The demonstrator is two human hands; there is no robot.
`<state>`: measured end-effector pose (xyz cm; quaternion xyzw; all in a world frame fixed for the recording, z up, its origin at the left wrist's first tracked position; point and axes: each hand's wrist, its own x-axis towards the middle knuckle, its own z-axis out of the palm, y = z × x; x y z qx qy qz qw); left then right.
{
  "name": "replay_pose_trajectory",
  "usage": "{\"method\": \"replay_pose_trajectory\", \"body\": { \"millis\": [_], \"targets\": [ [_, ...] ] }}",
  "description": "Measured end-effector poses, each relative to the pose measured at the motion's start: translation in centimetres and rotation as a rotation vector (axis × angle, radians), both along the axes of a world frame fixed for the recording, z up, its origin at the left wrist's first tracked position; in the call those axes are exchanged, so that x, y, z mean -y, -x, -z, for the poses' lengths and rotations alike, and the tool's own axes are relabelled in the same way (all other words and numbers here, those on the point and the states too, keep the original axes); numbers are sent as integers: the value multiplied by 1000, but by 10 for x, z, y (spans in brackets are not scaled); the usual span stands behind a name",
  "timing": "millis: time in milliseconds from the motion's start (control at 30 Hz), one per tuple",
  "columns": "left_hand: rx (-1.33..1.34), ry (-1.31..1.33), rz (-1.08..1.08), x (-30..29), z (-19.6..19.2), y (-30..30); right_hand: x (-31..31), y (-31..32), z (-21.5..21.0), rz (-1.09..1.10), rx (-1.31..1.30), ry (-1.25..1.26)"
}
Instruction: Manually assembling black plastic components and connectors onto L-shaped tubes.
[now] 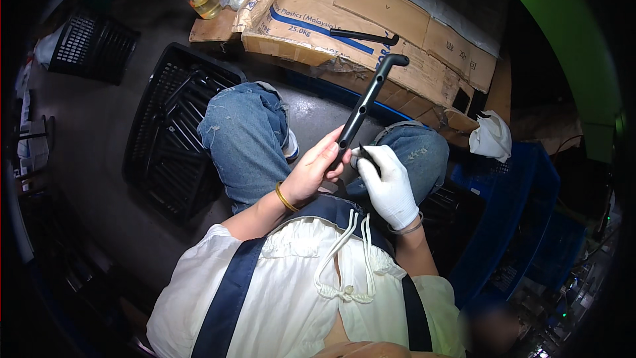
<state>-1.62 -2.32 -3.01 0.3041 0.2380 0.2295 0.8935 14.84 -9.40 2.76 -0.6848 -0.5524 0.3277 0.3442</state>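
My bare left hand [310, 169], with a gold bracelet at its wrist, is closed round the lower end of a long black plastic bar [361, 111]. The bar slants up and away, has several round holes along it and bends to the right at its far tip. My right hand [387, 189] wears a white glove. Its thumb and fingers pinch a small, dark, pointed tool [369, 159] close beside the bar's lower end; most of that tool is hidden in the glove. A similar black bar [364, 37] lies on the cardboard ahead.
Flattened cardboard [397, 10] covers the surface ahead. A black basket [142, 116] full of black bars [189, 106] stands left of my knees. Further left is another black basket [83, 50]. Also in view are a bottle [205, 3], a white cloth [491, 136] and blue bins [510, 205].
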Motion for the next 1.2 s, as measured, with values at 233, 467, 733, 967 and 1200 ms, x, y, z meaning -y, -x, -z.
{"method": "replay_pose_trajectory", "body": {
  "millis": [233, 467, 733, 967, 1200],
  "targets": [
    [-155, -106, -26, 2, -11, 3, 8, 1, -17, -120, 120, 2],
    [-176, -115, -8, 5, -19, -1, 4, 13, -8, -88, 199, 61],
    [-246, -186, -1, 5, -15, 0, 0, 13, -8, -155, 197, 100],
    [-256, -228, -12, 4, -14, 1, -1, 12, -6, -156, 162, 103],
    [-266, -226, 6, 3, -19, 2, -2, 9, -7, -190, 152, 118]
  ]
}}
